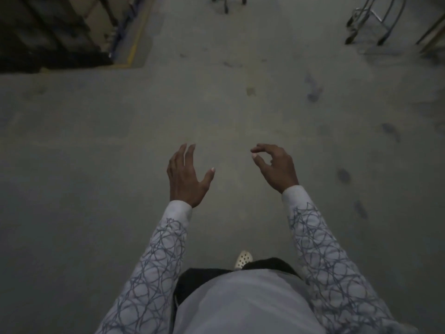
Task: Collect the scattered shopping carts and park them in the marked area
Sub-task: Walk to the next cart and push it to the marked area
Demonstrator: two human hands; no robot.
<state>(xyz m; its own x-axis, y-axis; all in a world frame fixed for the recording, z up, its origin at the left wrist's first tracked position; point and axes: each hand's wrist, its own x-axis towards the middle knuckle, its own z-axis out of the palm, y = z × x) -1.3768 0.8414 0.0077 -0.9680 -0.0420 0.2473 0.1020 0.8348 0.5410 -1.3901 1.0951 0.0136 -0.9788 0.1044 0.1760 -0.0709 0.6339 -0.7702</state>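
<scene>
Both of my hands are raised in front of me over bare concrete floor and hold nothing. My left hand (186,175) has its fingers spread and nearly straight. My right hand (275,166) has loosely curled fingers, thumb near the forefinger. The lower legs and wheels of one shopping cart (227,2) show at the top edge, straight ahead and far from my hands. The metal frame of another cart (372,19) stands at the top right, mostly cut off by the picture's edge.
A dark shelving rack (55,32) with a blue post stands at the top left, bordered by a yellow floor line (136,37). Dark stains dot the grey concrete floor (96,141). My shoe (243,259) shows below my hands.
</scene>
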